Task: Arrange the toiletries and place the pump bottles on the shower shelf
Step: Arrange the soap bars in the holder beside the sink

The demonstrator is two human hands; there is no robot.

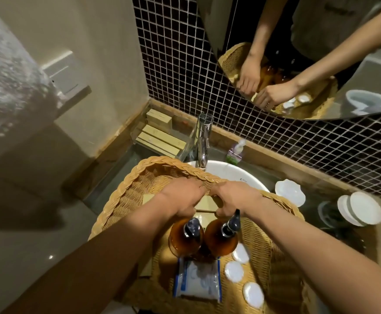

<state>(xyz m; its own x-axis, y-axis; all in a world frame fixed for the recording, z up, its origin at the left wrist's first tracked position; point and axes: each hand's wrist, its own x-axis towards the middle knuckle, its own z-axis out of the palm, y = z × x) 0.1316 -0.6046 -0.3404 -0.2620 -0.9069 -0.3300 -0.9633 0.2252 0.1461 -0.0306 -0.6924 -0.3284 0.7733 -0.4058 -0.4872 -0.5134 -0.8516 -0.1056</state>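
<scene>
A wicker basket rests over the white sink. Inside it stand two amber pump bottles with black pumps, one on the left and one on the right. Beyond them lie small beige boxes. My left hand and my right hand both reach into the far part of the basket, fingers curled down onto the beige boxes. Nearer me lie a blue-edged plastic packet and three white round lids.
A chrome tap rises behind the basket. Beige boxes sit in a clear holder at the back left corner. A small soap pump bottle stands by the tiled wall. White dishes and cups sit on the right counter. A mirror hangs above.
</scene>
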